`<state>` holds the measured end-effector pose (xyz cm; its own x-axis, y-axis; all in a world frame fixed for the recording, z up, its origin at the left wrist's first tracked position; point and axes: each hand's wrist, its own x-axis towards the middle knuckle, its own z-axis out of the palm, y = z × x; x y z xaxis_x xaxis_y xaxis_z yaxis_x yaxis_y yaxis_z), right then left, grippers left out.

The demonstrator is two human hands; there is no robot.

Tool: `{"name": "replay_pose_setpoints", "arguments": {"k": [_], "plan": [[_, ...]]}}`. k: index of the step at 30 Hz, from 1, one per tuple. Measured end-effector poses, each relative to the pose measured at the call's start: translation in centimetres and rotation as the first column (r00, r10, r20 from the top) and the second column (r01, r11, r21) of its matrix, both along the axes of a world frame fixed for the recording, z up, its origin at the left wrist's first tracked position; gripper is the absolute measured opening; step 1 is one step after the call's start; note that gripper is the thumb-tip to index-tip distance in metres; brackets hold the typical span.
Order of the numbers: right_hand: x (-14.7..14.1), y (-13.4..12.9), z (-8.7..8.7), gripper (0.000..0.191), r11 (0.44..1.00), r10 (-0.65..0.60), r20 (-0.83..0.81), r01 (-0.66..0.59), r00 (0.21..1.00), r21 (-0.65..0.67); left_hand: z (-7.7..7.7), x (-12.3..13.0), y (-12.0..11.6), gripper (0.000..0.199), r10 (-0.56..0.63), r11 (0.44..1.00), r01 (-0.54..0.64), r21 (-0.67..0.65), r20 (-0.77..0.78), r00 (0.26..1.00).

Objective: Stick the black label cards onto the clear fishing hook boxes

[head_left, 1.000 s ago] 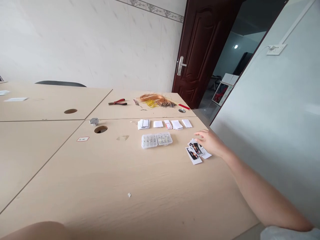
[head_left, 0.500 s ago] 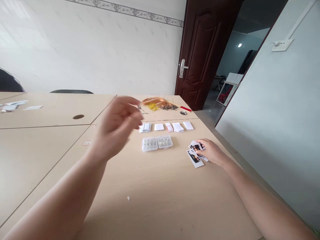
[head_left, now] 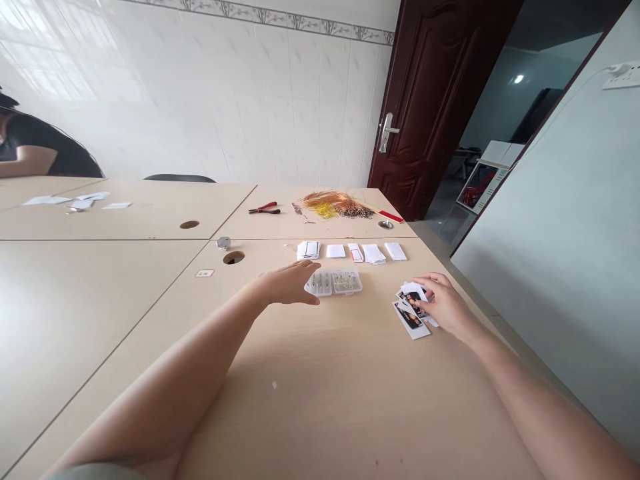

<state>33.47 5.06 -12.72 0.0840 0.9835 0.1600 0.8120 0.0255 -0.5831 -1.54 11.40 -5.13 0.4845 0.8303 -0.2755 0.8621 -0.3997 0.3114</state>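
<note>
My left hand (head_left: 290,283) is at the left end of a clear plastic compartment box (head_left: 346,283), thumb and fingers spread apart. The box lies opened flat, with small metal and yellowish pieces in its compartments, and my fingers cover part of its left side. Whether they touch it I cannot tell. On the right, my right hand (head_left: 443,303) has its fingers closed on a loose pile of printed cards (head_left: 413,320), white with dark pictures, fanned out on the table.
Stacks of white paper slips (head_left: 335,251) line up behind the box. Farther back lie red-handled pliers (head_left: 265,209), a copper-coloured bundle of strands (head_left: 330,199) and yellow pieces (head_left: 325,211). A hole (head_left: 233,257) opens in the tabletop. A person (head_left: 50,147) sits far left.
My left hand has come down from the air to the box, its fingers opening. My right hand stays at the cards. The view has turned left, showing the pliers and the person.
</note>
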Motion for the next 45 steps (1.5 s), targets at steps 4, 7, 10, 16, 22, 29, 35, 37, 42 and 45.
{"name": "replay_pose_setpoints", "arguments": {"k": [4,7,10,16,22,29,35,37,42,45], "plan": [[-0.2,-0.1,0.3,0.031,0.999,-0.032,-0.069,0.031,0.997,-0.008,-0.2,-0.2,0.3,0.045,0.004,1.0,-0.004,0.012,-0.006,1.0],[-0.3,-0.2,0.7,0.031,0.998,-0.035,-0.14,0.027,0.989,-0.057,0.0,-0.2,0.3,0.045,-0.001,1.0,0.001,0.009,-0.008,1.0],[-0.4,-0.4,1.1,0.029,0.992,-0.035,-0.23,0.006,0.973,-0.126,0.3,-0.2,0.1,0.047,-0.022,1.0,0.022,0.012,-0.009,1.0],[-0.4,-0.7,1.9,0.027,0.977,-0.107,-0.37,0.028,0.923,-0.213,0.8,-0.5,0.2,0.064,-0.059,0.998,0.059,-0.004,-0.022,0.998],[-1.1,-1.4,3.1,0.026,0.986,-0.108,-0.49,0.031,0.865,-0.163,2.3,-0.4,-1.0,0.082,-0.129,0.991,0.129,-0.023,-0.016,0.992],[-5.2,-3.9,6.4,0.031,0.992,0.061,-0.602,-0.118,0.796,-0.055,1.5,2.1,-3.8,0.075,-0.347,0.919,0.348,-0.186,0.038,0.937],[-9.4,-7.0,10.7,0.042,0.965,0.246,-0.573,-0.253,0.782,0.069,2.4,2.6,-4.9,0.063,-0.357,0.902,0.394,-0.177,0.212,0.91],[-10.3,-7.7,11.8,0.035,0.937,0.349,-0.508,-0.311,0.788,0.161,3.8,2.3,-5.7,0.046,-0.321,0.879,0.453,-0.15,0.518,0.793],[-11.4,-8.9,13.8,0.038,0.835,0.539,-0.408,-0.401,0.737,0.378,6.4,1.4,-8.3,0.025,-0.02,0.903,0.412,-0.123,0.945,0.327],[-11.7,-9.4,13.9,0.044,0.81,0.574,-0.442,-0.398,0.689,0.432,6.7,1.4,-9.2,0.021,0.088,0.906,0.389,-0.17,0.971,0.221]]}}
